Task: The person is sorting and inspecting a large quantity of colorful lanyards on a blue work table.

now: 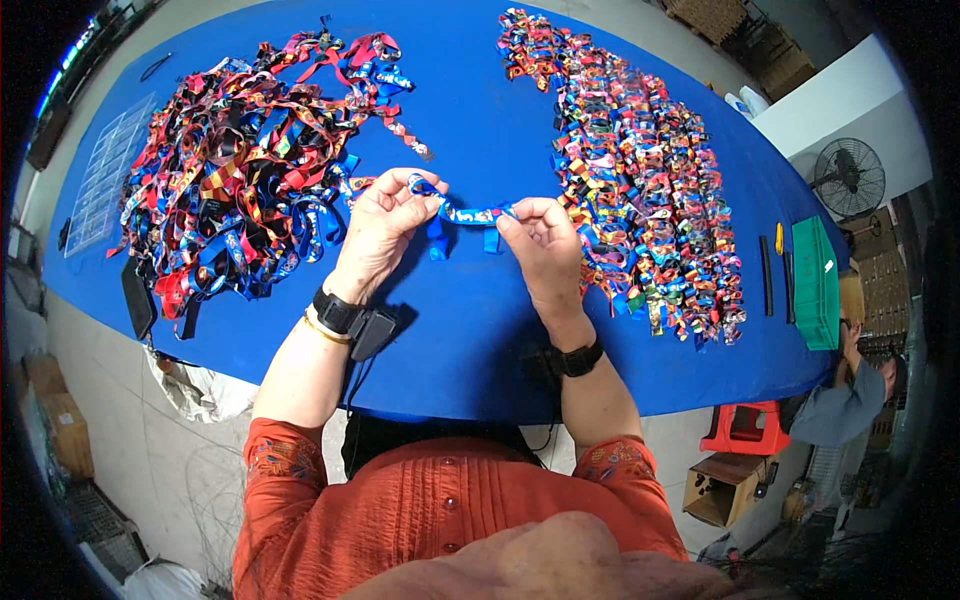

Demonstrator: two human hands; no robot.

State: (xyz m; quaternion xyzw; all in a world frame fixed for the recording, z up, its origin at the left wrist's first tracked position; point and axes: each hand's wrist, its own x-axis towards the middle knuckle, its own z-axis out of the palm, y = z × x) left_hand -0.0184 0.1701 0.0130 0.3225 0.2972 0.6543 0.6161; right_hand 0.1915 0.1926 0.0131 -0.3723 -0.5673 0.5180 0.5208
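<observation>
Your left hand (385,222) has its thumb and finger pinched together on one part of the blue ribbon (468,215). Your right hand (545,245) pinches it too, farther along. The ribbon is in front of you, over the middle of the blue table (470,340), between the two big groups. Holding it at two spots probably keeps the middle part from curling up, so you can see it well. Two short bits hang down, maybe because nothing holds them.

On your left is a messy heap of ribbons (240,170). On your right, bundled ribbons (645,180) lie in long rows. The gap between them likely stops them mixing, and gives your hands room. The green bin (816,285) sits at the right edge, perhaps to be out of your way.
</observation>
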